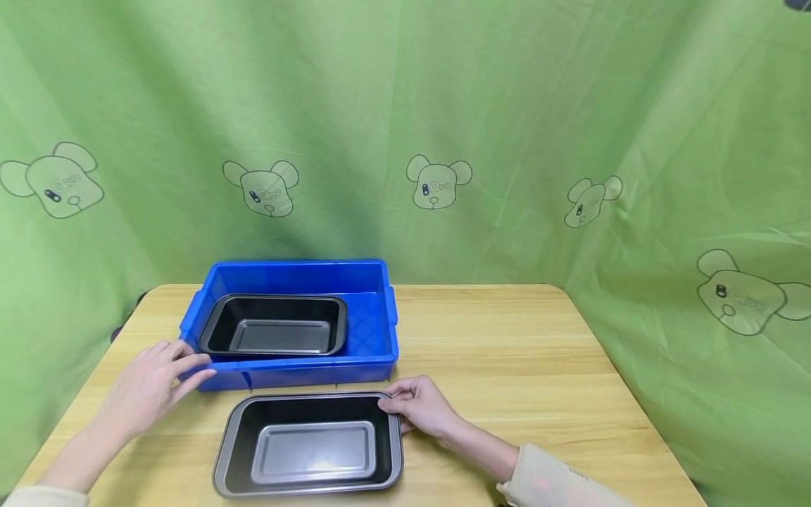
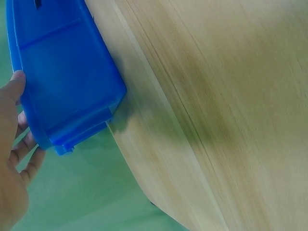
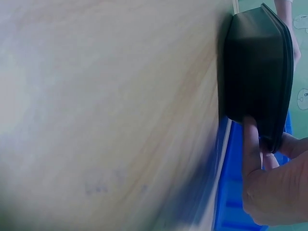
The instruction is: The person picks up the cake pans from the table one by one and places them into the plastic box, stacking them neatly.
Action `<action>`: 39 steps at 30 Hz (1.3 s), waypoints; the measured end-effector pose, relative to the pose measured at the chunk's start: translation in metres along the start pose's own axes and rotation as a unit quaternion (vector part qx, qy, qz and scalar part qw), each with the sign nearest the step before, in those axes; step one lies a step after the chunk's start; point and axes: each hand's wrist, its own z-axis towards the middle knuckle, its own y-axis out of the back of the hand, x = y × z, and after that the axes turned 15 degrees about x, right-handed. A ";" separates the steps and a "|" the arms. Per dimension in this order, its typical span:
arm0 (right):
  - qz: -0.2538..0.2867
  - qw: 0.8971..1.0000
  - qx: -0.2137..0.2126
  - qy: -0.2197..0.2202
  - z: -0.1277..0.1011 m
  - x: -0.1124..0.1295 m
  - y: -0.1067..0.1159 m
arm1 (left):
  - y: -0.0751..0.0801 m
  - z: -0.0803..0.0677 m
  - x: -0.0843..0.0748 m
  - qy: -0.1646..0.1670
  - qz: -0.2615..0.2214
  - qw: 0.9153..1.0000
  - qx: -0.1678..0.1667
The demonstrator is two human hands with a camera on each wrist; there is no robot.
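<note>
A blue plastic bin (image 1: 374, 331) stands on the wooden table (image 1: 519, 345) with a black baking pan (image 1: 275, 325) lying inside it. A second black baking pan (image 1: 310, 445) lies on the table just in front of the bin. My left hand (image 1: 190, 362) rests with nearly straight fingers against the bin's front left corner. In the left wrist view the thumb and fingers (image 2: 21, 144) lie along the blue bin (image 2: 62, 72). My right hand (image 1: 394, 406) pinches the far right corner of the front pan's rim. The right wrist view shows its fingers (image 3: 251, 144) on that pan (image 3: 255, 67).
A green cloth printed with bear faces (image 1: 437, 183) hangs behind and around the table. The table's right half (image 1: 570, 394) holds nothing but bare wood. The table edge (image 2: 144, 183) runs close under the bin's left end.
</note>
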 end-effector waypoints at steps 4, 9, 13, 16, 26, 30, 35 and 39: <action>0.015 1.000 0.007 -0.002 0.000 0.001 0.001 | -0.001 0.000 0.000 0.003 0.000 1.000 0.002; 0.031 0.999 0.015 -0.006 -0.002 0.002 0.001 | -0.001 0.000 0.001 0.003 0.000 1.000 0.003; 0.038 0.999 0.018 -0.008 -0.003 0.002 0.002 | -0.001 0.000 0.001 0.004 -0.002 1.000 0.003; 0.038 0.999 0.019 -0.008 -0.004 0.002 0.003 | 0.000 0.001 0.000 0.005 -0.002 1.000 0.004; 0.048 0.998 0.030 -0.003 -0.013 0.003 0.007 | 0.001 0.000 0.000 0.007 -0.001 1.000 0.009; 0.048 0.998 0.028 -0.004 -0.018 0.003 0.010 | 0.001 0.000 0.001 0.009 0.000 1.000 0.012; 0.050 0.998 0.025 -0.009 -0.022 0.001 0.015 | 0.000 0.000 0.001 0.006 -0.001 1.000 0.009; 0.049 0.999 0.024 -0.004 -0.025 0.000 0.019 | 0.000 0.000 0.001 0.006 -0.001 1.000 0.009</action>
